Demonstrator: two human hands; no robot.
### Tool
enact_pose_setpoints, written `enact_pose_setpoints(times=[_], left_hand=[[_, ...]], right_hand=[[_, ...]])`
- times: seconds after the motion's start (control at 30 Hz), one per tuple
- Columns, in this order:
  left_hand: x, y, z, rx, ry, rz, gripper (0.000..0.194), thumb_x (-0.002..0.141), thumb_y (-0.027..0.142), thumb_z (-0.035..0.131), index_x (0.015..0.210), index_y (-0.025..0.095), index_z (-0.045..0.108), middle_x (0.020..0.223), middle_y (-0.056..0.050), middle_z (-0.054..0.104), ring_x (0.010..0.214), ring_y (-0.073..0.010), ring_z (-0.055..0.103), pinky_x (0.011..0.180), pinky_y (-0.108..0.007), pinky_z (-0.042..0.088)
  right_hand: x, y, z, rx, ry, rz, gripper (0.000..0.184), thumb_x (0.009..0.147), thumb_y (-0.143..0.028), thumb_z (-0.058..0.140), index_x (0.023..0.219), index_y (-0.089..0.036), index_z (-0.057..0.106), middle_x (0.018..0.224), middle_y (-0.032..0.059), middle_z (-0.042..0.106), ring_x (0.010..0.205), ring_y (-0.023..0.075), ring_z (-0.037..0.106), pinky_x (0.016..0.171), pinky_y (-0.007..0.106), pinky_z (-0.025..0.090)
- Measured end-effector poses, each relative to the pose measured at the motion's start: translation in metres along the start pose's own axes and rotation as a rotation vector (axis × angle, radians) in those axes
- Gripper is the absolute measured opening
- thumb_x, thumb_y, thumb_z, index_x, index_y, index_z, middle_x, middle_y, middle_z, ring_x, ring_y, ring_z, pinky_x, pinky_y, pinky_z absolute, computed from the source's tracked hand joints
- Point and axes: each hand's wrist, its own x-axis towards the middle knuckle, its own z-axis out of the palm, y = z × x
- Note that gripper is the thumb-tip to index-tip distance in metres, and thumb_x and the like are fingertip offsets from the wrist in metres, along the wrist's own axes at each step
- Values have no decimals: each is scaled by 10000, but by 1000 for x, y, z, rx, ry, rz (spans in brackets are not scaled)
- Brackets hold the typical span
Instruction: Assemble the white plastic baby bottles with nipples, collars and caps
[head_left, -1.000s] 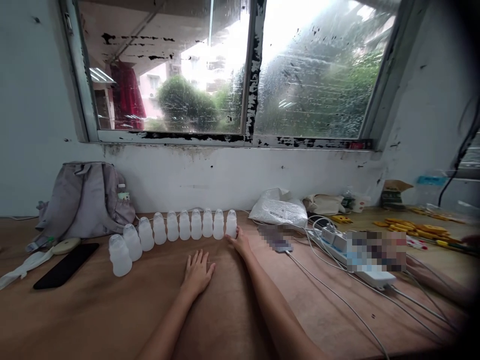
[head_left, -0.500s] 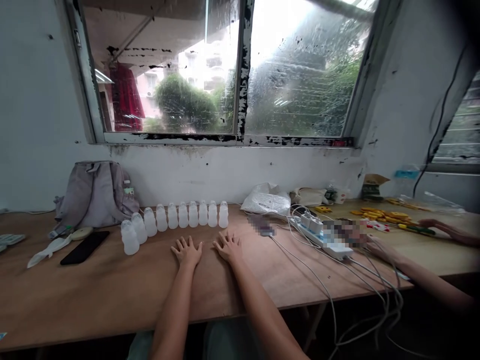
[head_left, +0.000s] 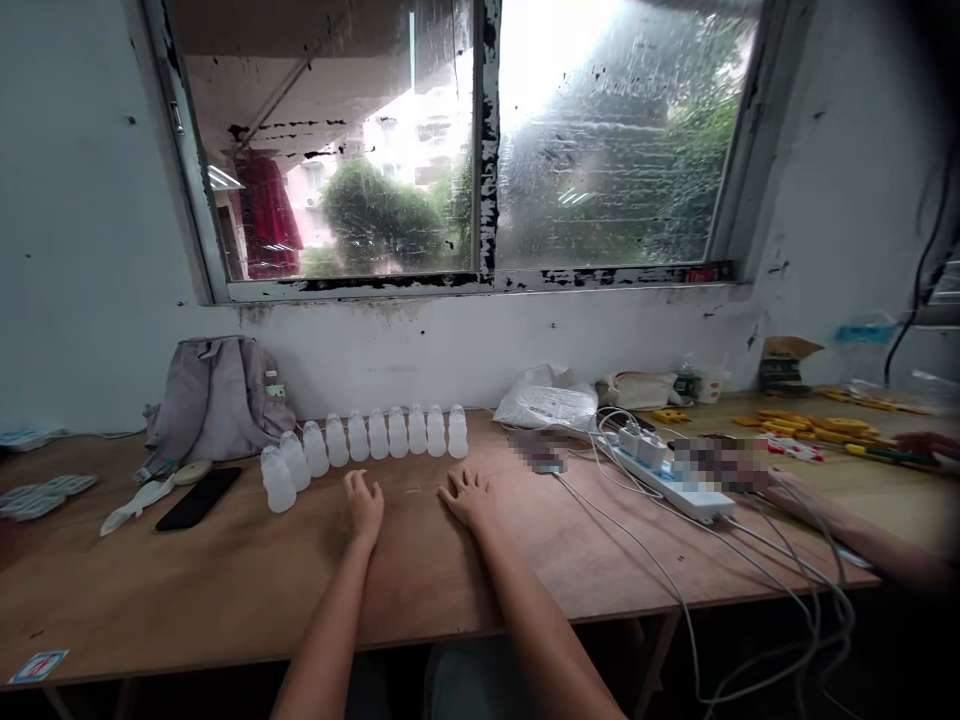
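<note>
White bottles (head_left: 358, 438) stand rowed centre-left, likely so each shows; at centre, left hand (head_left: 364, 508) loosely curled, right hand (head_left: 470, 500) spread, both empty.

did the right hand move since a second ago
Yes: judged against the rightmost bottle, the right hand has drawn back toward the person, with a gap between them now.

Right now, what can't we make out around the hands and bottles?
All in the head view:
Left hand: palm hidden by the back of the hand.
Right hand: palm side hidden likewise; table contact beneath it can't be confirmed.
Frosted bottles: any fine markings too small to read.
Cabled device: mostly covered by pixelation.
Sticker: print too small.
Co-worker's arm: lost in the dark right edge.
</note>
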Motion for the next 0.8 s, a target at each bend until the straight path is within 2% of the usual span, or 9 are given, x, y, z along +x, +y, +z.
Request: enact_pose_setpoints(times=[0.07,0.13,0.2,0.27,0.3,0.4,0.57,0.63,0.8], left_hand=[[7,-17,-21,-34,166,-79,315,781,202,374,1070,106,455,1144,-155,440,1056,-237,447,869,-358,351],[14,-36,-41,-60,324,-157,389,767,254,414,1121,95,393,1160,-178,402,1112,-307,371,889,-445,301],[22,-58,-56,-81,450,-226,567,740,350,470,1203,82,283,1222,-212,329,1158,-366,282,896,-516,245],[30,-80,-62,-121,574,-319,769,635,459,586,1227,94,257,1237,-207,334,1150,-381,289,902,-515,248],[34,-91,-63,-145,592,-371,856,575,496,629,1235,96,257,1248,-204,338,1151,-382,297,911,-505,257],[46,-118,-56,-236,512,-491,975,526,553,645,1268,77,230,1265,-212,356,1171,-370,314,926,-481,283],[56,-137,-46,-249,396,-474,924,564,536,627,1267,59,265,1239,-213,420,1148,-328,394,923,-420,335],[57,-138,-45,-245,360,-477,829,597,508,610,1234,63,324,1205,-214,458,1110,-339,435,889,-433,361],[56,-137,-46,-242,252,-452,463,658,442,560,986,116,536,964,-167,606,936,-357,546,763,-442,419]], right_hand=[[0,0,0,-1,12,2,579,784,-589,249,1269,-290,352,1383,81,257,1251,323,165,959,493,54],[0,-1,-1,0,23,3,559,788,-574,263,1251,-283,378,1374,84,276,1243,322,185,955,492,62],[0,-1,-1,1,34,1,545,792,-563,270,1239,-277,392,1366,84,287,1239,317,192,954,489,68],[-1,-1,-1,4,43,-1,538,793,-556,277,1233,-271,401,1360,85,297,1237,314,196,955,485,70],[-1,0,-1,5,46,-1,537,793,-554,281,1229,-266,405,1356,87,303,1236,314,198,956,483,71],[0,0,0,10,52,-1,532,793,-548,292,1216,-253,422,1345,94,318,1231,311,210,954,479,80],[3,1,3,14,77,-6,536,788,-553,299,1208,-245,427,1337,99,330,1222,319,217,946,483,86],[3,2,4,16,89,-10,530,789,-549,303,1192,-235,444,1326,105,343,1211,320,234,943,483,94],[1,2,4,28,123,-30,488,796,-519,320,1128,-206,495,1275,118,397,1175,307,284,932,467,128]])
